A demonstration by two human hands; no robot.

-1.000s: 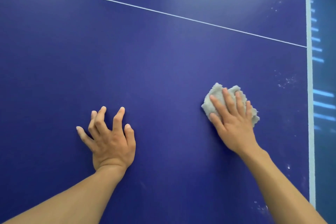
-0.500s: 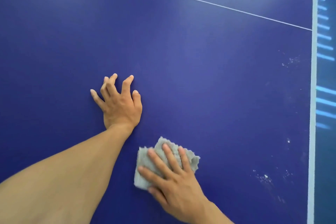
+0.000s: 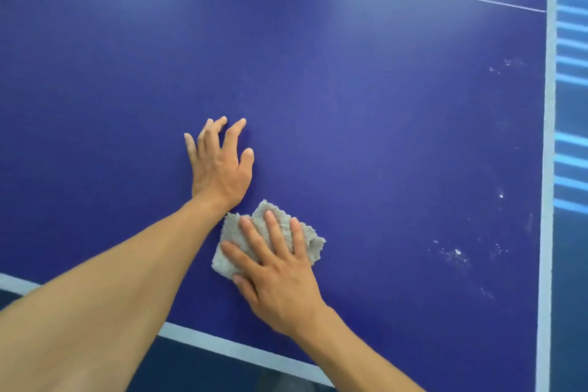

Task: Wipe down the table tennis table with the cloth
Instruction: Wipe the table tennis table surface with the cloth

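Head view: right hand (image 3: 280,289) on cloth (image 3: 254,232)

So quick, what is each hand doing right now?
Left hand: open, fingers spread, flat on the table, holding nothing.
Right hand: open, pressing the cloth flat on the table.

Dark floor (image 3: 571,312) runs past the right edge and along the bottom (image 3: 203,369). Bright blue horizontal stripes (image 3: 571,143) stacked at far right, possibly light reflections on the floor; too blurred to tell.
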